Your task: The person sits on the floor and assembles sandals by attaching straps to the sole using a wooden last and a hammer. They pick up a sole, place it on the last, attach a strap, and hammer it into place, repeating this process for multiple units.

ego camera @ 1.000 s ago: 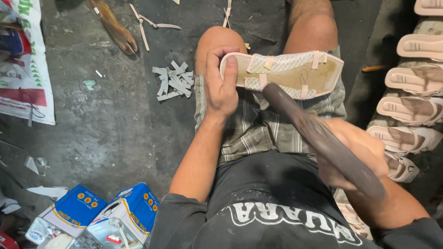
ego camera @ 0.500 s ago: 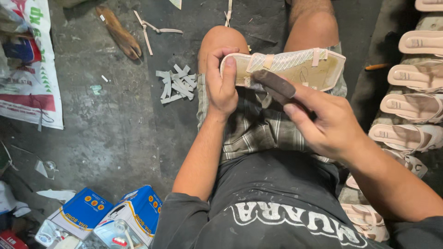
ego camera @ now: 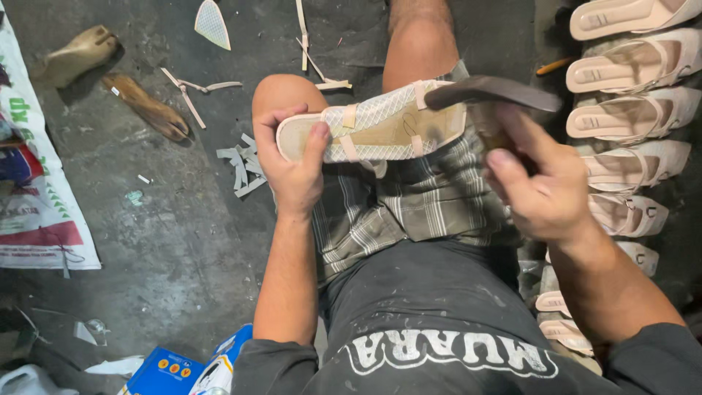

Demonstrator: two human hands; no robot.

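A cream sandal upper on a shoe form (ego camera: 373, 128) lies sole-up across my knees, with mesh fabric and straps folded over its edges. My left hand (ego camera: 292, 157) grips its left end, thumb pressed on the sole. My right hand (ego camera: 537, 186) holds a dark, flat-headed tool (ego camera: 490, 91) whose head rests over the right end of the sandal.
A row of several finished cream sandals (ego camera: 621, 110) lines the right side of the floor. Two wooden shoe forms (ego camera: 110, 80), strap offcuts (ego camera: 241, 164) and a mesh scrap (ego camera: 212, 23) lie on the concrete at left. Blue boxes (ego camera: 164, 369) sit near the bottom left, and a printed sack (ego camera: 33, 197) lies at the far left.
My right hand has swung the dark tool from a raised position near my body out to the right end of the sandal. My left hand keeps its grip on the sandal.
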